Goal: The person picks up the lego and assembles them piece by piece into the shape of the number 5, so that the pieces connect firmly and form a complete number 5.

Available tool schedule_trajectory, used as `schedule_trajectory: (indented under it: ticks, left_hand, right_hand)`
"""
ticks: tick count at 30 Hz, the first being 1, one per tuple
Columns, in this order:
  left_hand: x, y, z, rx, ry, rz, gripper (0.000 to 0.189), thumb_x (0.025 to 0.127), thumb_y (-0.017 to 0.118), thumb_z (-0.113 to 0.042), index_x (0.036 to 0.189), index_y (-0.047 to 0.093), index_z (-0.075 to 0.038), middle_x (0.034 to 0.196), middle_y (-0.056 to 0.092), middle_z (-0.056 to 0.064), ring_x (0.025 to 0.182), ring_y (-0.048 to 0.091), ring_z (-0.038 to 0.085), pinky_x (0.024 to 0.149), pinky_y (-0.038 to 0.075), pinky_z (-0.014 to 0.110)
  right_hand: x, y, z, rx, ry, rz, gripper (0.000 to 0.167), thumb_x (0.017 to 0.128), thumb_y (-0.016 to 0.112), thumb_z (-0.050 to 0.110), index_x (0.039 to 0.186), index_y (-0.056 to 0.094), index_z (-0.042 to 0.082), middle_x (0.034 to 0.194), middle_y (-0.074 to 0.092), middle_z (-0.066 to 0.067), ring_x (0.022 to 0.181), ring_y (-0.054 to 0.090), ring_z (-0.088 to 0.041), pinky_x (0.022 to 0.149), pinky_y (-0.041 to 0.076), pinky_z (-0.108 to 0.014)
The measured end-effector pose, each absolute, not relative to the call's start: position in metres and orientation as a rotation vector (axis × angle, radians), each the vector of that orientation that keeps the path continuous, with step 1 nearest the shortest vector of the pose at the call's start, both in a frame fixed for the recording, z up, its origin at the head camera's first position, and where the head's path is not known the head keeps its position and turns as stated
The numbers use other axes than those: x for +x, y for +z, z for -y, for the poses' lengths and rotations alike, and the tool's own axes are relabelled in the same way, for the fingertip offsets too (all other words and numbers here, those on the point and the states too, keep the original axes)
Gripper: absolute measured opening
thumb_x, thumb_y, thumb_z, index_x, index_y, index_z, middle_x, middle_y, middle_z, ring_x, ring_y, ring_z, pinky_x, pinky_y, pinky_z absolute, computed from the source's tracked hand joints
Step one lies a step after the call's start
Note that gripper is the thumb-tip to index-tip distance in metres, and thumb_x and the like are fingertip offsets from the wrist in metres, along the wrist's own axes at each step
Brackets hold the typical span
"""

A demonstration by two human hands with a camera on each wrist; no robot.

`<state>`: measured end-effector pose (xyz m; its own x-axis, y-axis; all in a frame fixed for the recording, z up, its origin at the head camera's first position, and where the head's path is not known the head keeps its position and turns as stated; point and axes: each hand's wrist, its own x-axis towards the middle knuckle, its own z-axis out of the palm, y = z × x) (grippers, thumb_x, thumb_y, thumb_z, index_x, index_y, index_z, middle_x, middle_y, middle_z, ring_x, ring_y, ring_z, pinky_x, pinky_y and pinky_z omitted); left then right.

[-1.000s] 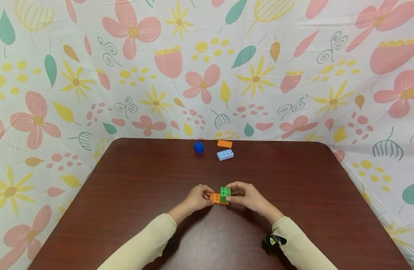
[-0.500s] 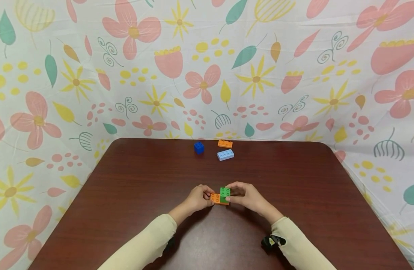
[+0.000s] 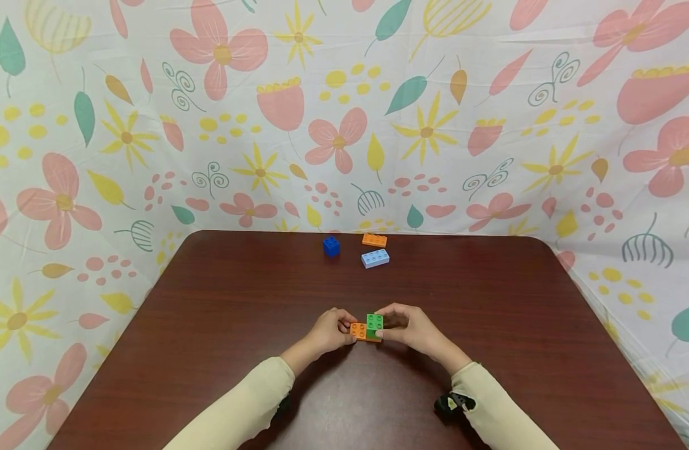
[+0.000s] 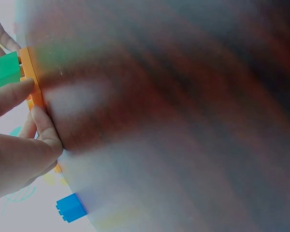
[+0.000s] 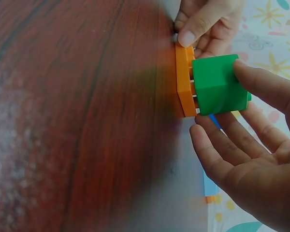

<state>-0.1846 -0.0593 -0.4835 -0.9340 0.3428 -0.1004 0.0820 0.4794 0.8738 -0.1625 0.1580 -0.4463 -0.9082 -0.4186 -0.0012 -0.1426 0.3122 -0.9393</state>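
My left hand (image 3: 326,331) pinches the left end of a flat orange building brick (image 3: 358,330) lying on the table, thumb in front and fingers behind. With thumb and fingers, my right hand (image 3: 416,329) grips a square green building brick (image 3: 375,321) over the right half of the orange one. In the right wrist view, the green brick (image 5: 217,87) stands on the studs of the orange brick (image 5: 182,79), and part of those studs shows between the two. Two rows of orange studs are exposed beside my left fingertips.
Toward the back edge of the dark wooden table (image 3: 237,281) lie a blue brick (image 3: 331,246), a light blue brick (image 3: 375,258) and another flat orange brick (image 3: 375,239). A flower-patterned cloth (image 3: 338,81) hangs behind the table.
The green brick has come down very slightly over the orange brick, with my right thumb and fingers still on it. My left hand has stayed in place.
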Motion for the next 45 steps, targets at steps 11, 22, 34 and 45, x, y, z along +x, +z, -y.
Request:
schedule_trajectory:
  ticks: [11, 22, 34, 45]
  left_hand:
    - [-0.185, -0.485, 0.060, 0.376, 1.426, -2.477, 0.028, 0.076, 0.076, 0.007, 0.102, 0.066, 0.003, 0.087, 0.051, 0.008, 0.074, 0.049, 0.013, 0.064, 0.046, 0.022]
    - [-0.187, -0.486, 0.058, 0.354, 1.399, -2.485, 0.028, 0.076, 0.076, 0.007, 0.102, 0.067, 0.002, 0.088, 0.051, 0.007, 0.076, 0.050, 0.014, 0.066, 0.047, 0.023]
    - [-0.187, -0.487, 0.059, 0.340, 1.405, -2.475, 0.027, 0.075, 0.075, 0.008, 0.100, 0.066, 0.002, 0.089, 0.051, 0.008, 0.076, 0.050, 0.015, 0.066, 0.048, 0.025]
    - [-0.188, -0.490, 0.058, 0.347, 1.421, -2.473, 0.027, 0.075, 0.076, 0.007, 0.100, 0.066, 0.002, 0.088, 0.051, 0.007, 0.074, 0.050, 0.014, 0.065, 0.046, 0.023]
  right_hand:
    - [-0.162, -0.444, -0.157, -0.499, -1.615, -2.353, 0.032, 0.084, 0.073, 0.003, 0.115, 0.064, -0.002, 0.107, 0.067, -0.021, 0.101, 0.063, -0.036, 0.077, 0.054, -0.030]
    - [-0.170, -0.461, -0.160, -0.472, -1.633, -2.338, 0.033, 0.085, 0.073, 0.006, 0.116, 0.064, 0.000, 0.107, 0.067, -0.019, 0.101, 0.063, -0.033, 0.078, 0.054, -0.031]
    - [-0.166, -0.446, -0.157, -0.466, -1.641, -2.294, 0.034, 0.085, 0.072, 0.005, 0.117, 0.064, -0.004, 0.106, 0.067, -0.022, 0.099, 0.063, -0.035, 0.076, 0.054, -0.028]
    - [-0.165, -0.447, -0.158, -0.473, -1.641, -2.307, 0.034, 0.084, 0.073, 0.004, 0.116, 0.064, -0.005, 0.105, 0.067, -0.023, 0.097, 0.064, -0.037, 0.073, 0.054, -0.027]
